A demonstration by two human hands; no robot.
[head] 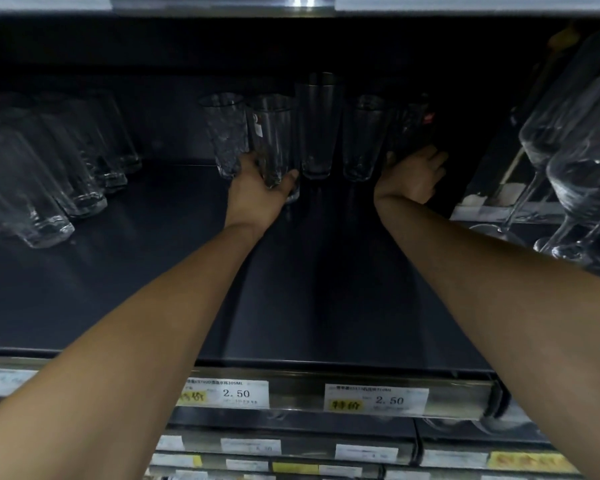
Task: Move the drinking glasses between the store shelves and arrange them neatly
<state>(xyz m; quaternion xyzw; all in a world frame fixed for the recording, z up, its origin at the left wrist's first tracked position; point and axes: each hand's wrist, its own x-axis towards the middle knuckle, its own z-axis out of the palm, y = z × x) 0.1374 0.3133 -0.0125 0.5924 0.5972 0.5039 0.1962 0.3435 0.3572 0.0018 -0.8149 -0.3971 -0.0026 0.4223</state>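
1. A dark shelf (pixel 153 289) carries a short row of clear glasses at its back, toward 12 o'clock from the two reaching arms. A cluster of tumblers (pixel 49 174) crowds the 9 o'clock side. Stemmed wine glasses (pixel 575 133) stand packed on the 3 o'clock side.
2. The left hand (pixel 257 188) is wrapped round the lower part of a smooth glass (pixel 274 140). A textured glass (pixel 226 133) sits just beside it at 9 o'clock, and a tall glass (pixel 317 126) stands close at 3 o'clock.
3. A flared glass (pixel 362 136) stands between the tall glass and the right hand (pixel 411 176). That hand is at the foot of a dim glass (pixel 409 119) at the back.
4. The right hand's fingers curl off into shadow, so I cannot tell whether they hold anything. The dim glass is little more than an outline. The left palm hides the smooth glass's base, so I cannot tell whether it is lifted or resting.
5. Two price labels (pixel 245 393) on the front rail at 6 o'clock read 2.50. The labels on the rails below them are blurred.
6. The smooth glass is upright, its long axis running base to mouth with the mouth toward 12 o'clock. Its neighbours stand the same way.
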